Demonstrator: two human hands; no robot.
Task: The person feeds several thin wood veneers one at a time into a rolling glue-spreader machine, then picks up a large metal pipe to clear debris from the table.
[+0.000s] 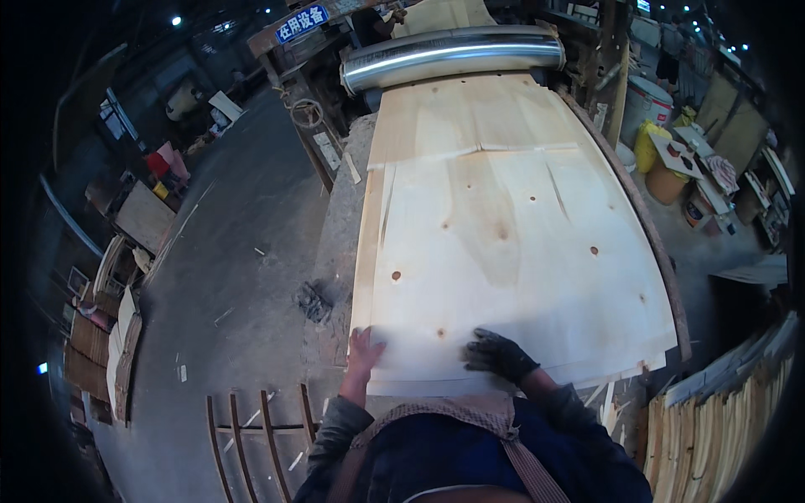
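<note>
Pale wood veneer sheets (520, 277), with knots and a few splits, lie overlapped on the bed in front of me. Their far end reaches up to a shiny metal roller (453, 59). My left hand (365, 352), bare, rests at the left edge of the near sheet, fingers apart. My right hand (499, 355) wears a dark glove and lies on the near part of the same sheet, fingers stretched toward the left. Some blur surrounds both hands. A crosswise edge of overlapping veneer shows beyond them.
A handwheel (307, 113) sits left of the roller. Stacked veneer (721, 419) stands at my near right, and a slatted rack (260, 436) at my near left. A curved rail (641, 210) follows the bed's right side. Someone's arm (390, 21) shows beyond the roller.
</note>
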